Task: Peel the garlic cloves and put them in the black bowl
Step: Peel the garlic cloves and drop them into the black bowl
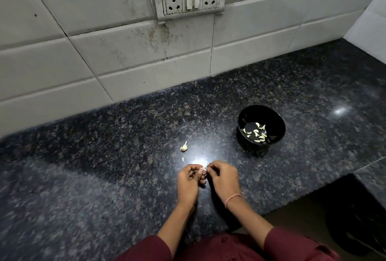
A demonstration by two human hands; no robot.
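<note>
A garlic clove [205, 169] is pinched between the two hands just above the bench [100, 168], down and to the left of the black bowl [276, 119]. The left hand [189, 181] has its fingers curled round the clove, its grip clamped on it. The right hand [224, 178] nips the clove's other side with thumb and fingertips, so that grip is closed on it as well.

The black bowl stands upright on the bench and holds a scatter of peeled cloves [256, 133] across its bottom. Left of the bowl, beyond the hands, lies a lone unpeeled clove [184, 147], with a small scrap of skin [183, 159] just nearer the hands. A thin band [234, 197] circles the right wrist. Far behind the bowl, a socket panel [189, 0] is set in the tiled wall [83, 62].
</note>
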